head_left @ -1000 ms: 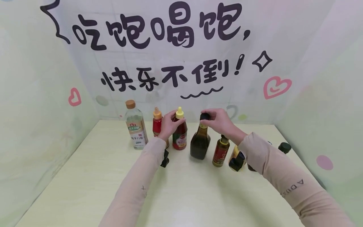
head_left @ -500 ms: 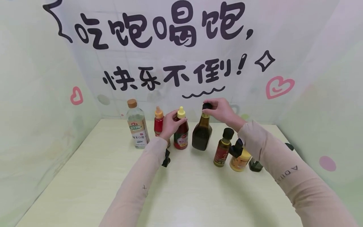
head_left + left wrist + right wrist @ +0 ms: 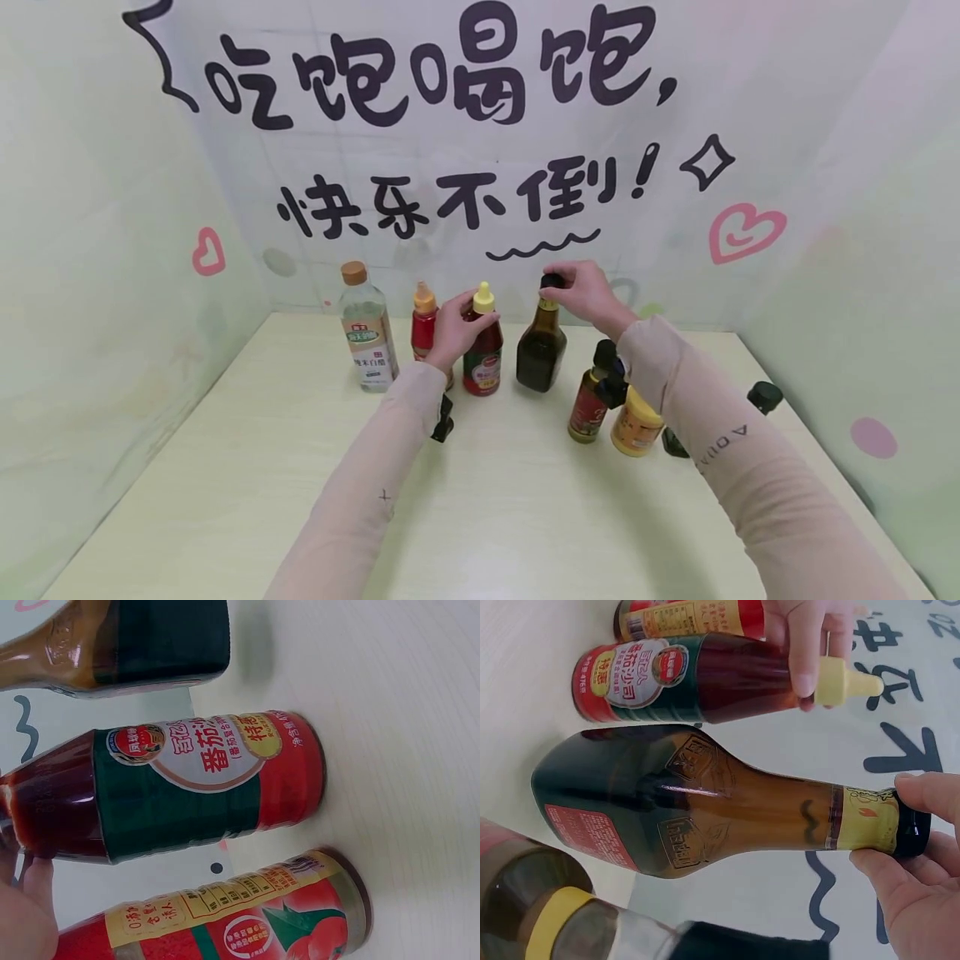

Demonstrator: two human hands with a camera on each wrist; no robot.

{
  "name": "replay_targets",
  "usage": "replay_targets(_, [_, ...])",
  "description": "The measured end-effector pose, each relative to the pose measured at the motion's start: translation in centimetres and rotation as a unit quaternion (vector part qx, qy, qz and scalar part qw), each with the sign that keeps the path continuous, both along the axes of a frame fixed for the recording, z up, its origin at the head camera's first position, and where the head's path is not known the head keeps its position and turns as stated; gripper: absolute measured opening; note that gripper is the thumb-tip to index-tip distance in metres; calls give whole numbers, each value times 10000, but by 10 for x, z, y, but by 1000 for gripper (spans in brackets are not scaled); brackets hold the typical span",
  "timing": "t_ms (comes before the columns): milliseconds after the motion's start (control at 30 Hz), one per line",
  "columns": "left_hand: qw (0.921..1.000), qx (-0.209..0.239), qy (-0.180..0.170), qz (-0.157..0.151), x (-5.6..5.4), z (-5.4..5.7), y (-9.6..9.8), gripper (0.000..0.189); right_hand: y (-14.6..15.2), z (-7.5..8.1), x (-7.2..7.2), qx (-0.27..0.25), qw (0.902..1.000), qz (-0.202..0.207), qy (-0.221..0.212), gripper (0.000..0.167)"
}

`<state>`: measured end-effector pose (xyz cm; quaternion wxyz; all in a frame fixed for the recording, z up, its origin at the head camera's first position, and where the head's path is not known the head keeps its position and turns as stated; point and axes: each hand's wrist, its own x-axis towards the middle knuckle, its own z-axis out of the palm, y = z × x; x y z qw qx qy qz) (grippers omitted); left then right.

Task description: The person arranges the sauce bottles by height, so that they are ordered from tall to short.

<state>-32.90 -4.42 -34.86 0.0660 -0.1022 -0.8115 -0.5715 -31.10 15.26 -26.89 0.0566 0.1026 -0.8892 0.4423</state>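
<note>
My left hand (image 3: pixel 459 327) holds the neck of a ketchup bottle (image 3: pixel 482 365) with a yellow nozzle cap, its fingers curled round just below the cap. To the right, my right hand (image 3: pixel 588 292) pinches the black cap and yellow-banded neck of a dark brown sauce bottle (image 3: pixel 682 802). This bottle stands nearly upright beside the ketchup, with a gap between them. Whether its base touches the table cannot be told. A red squeeze bottle (image 3: pixel 423 329) with an orange cap is partly hidden behind my left hand.
A clear white vinegar bottle (image 3: pixel 369 342) stands at the left of the row. On the right are a small red-labelled bottle (image 3: pixel 587 410), a yellow jar (image 3: pixel 637 425) and a green-capped bottle (image 3: pixel 765 397), partly covered by my right sleeve. A lettered backdrop (image 3: pixel 480 167) closes the rear.
My right hand has carried the dark sauce bottle back toward the wall, roughly level with the ketchup. The left hand keeps its hold on the ketchup bottle. The view has shifted slightly.
</note>
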Motion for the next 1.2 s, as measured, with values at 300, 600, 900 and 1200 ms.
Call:
replay_targets(300, [9999,-44,112,6,0,0,0,48,0,-10,-4,-58,9999,-73,-65,39])
replay_targets(600, [9999,-52,101,-3,1,-1,0,46,0,-17,-7,55,9998,-53,-159,39])
replay_targets(900, [9999,38,146,-30,-1,-4,2,45,2,-21,-9,258,9995,-13,-156,39])
replay_targets(1200, [9997,-132,207,69,-4,-5,1,49,1,-22,-10,-61,9988,136,-476,39])
